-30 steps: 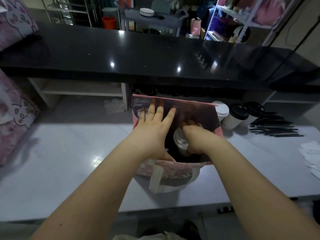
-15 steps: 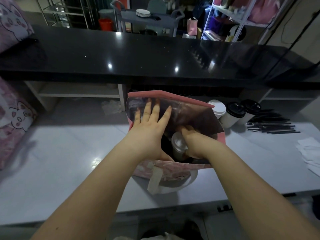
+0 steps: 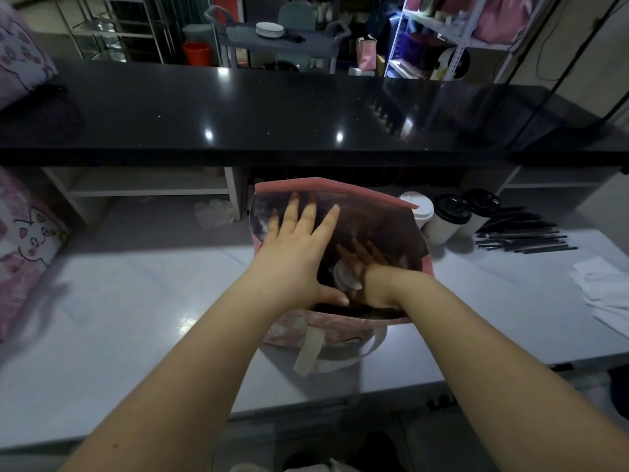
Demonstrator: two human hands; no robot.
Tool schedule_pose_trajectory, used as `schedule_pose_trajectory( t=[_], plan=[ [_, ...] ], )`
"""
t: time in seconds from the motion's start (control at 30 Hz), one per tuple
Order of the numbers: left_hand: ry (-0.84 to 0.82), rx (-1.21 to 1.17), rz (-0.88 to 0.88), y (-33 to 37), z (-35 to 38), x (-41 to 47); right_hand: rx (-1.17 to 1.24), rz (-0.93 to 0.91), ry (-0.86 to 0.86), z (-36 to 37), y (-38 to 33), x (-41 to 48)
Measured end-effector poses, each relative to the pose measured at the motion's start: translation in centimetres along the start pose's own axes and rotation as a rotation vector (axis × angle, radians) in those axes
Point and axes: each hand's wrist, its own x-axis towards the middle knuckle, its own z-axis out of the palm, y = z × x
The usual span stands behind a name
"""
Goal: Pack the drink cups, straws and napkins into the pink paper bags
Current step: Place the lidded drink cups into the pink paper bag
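A pink paper bag (image 3: 374,212) stands open on the white table (image 3: 136,301), its white handles hanging over the near side. My left hand (image 3: 296,253) lies flat against the bag's inner wall, fingers spread, thumb at the near rim. My right hand (image 3: 371,270) is down inside the bag, fingers stretched out over a drink cup (image 3: 343,279) with a pale lid that stands in the bag. Right of the bag stand a white-lidded cup (image 3: 418,207) and two black-lidded cups (image 3: 449,216). Black straws (image 3: 520,236) and white napkins (image 3: 606,287) lie further right.
A raised black counter (image 3: 272,110) runs across behind the table. More pink bags with a cartoon print sit at the left edge (image 3: 23,240) and on the counter's left end (image 3: 20,52). Crumpled white gloves (image 3: 214,212) lie under the counter.
My right hand has let go of the cup in the bag and spread its fingers. My left hand slid higher up the bag's inner wall.
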Motion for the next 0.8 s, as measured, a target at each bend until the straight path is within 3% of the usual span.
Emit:
schedule_pose_trajectory(
  t=[0.3,0.5,0.8],
  plan=[
    [0.081,0.032,-0.002,1.6,-3.0,1.9,0.189,-0.095,0.36,-8.8,0.6,-5.6],
    [0.218,-0.01,0.101,6.4,-3.6,5.2,0.371,0.05,0.66,-9.1,5.3,-9.6],
    [0.172,-0.092,0.232,18.7,0.2,12.1,0.322,0.322,0.778,-5.6,14.5,-15.5]
  ],
)
